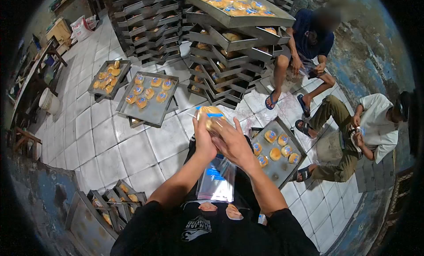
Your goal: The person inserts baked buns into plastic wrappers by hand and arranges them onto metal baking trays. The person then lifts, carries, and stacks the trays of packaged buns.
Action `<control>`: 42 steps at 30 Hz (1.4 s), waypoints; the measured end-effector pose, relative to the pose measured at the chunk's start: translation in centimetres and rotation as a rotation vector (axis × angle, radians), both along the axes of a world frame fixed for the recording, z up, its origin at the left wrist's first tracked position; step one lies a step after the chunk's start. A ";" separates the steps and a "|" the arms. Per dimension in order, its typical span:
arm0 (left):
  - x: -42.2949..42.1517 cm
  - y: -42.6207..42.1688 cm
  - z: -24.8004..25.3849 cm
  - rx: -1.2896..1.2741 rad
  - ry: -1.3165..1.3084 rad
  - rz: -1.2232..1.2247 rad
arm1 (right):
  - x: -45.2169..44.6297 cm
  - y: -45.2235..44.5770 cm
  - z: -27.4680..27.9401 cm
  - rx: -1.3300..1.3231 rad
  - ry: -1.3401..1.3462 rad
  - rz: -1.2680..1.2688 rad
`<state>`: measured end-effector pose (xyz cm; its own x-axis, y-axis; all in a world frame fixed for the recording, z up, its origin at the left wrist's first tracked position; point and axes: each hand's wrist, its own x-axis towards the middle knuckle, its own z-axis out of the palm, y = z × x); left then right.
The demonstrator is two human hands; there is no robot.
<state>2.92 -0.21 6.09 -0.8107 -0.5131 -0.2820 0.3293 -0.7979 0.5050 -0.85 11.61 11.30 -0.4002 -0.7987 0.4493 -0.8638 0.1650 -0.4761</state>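
Observation:
In front of my lap, a round golden bun in a clear plastic bag with blue print (210,111) is between my two hands. My left hand (203,140) is closed around its near left side. My right hand (233,144) lies across its right side, fingers pressed to the bag and slightly blurred, thumb sticking up. The hands cover much of the bun. Flat clear bags with blue print (216,178) lie on my lap below my wrists.
Metal trays of bagged buns lie on the tiles: a tray ahead (166,109), a smaller tray (98,97) and a right tray (289,167). A tall tray stack (227,48) rises ahead. Two people sit at right, one beside a bucket (330,147). More trays (115,203) stand lower left.

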 end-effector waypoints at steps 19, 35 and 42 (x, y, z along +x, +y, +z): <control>0.4 -3.6 -2.4 0.181 -0.111 -0.066 | 3.2 0.0 -2.2 -0.135 -0.880 0.304; 3.0 -5.0 -1.7 -0.605 -0.217 -0.381 | -2.3 0.4 -5.0 -0.198 -0.614 -0.333; -0.1 -5.0 -2.9 -1.027 -0.106 0.099 | -3.5 -0.3 -5.7 -0.267 -0.904 -0.127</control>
